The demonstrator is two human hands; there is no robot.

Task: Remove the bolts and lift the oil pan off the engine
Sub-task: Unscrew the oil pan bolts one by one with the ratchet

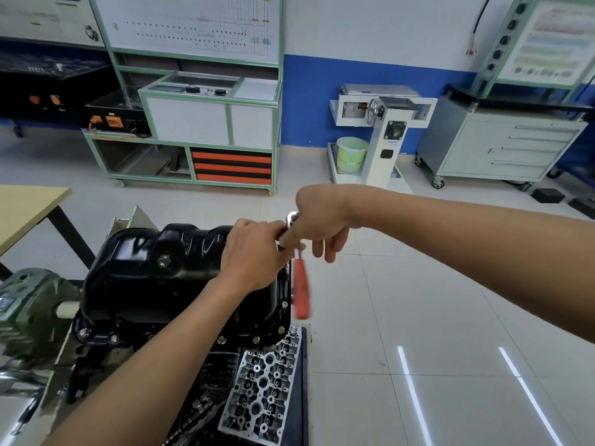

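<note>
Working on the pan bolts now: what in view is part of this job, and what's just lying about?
In the job: oil pan; flange bolts; ratchet, red handle hanging down; left hand gripping the ratchet; right hand at its head, grip unclear.
Lying about: cylinder head; green motor; wooden table; green bucket; drawer cabinet.

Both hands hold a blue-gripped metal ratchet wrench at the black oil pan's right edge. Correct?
No: the head view shows a red-orange grip, not blue, on the metal ratchet wrench. Left hand and right hand hold it at the right edge of the glossy black oil pan.
</note>
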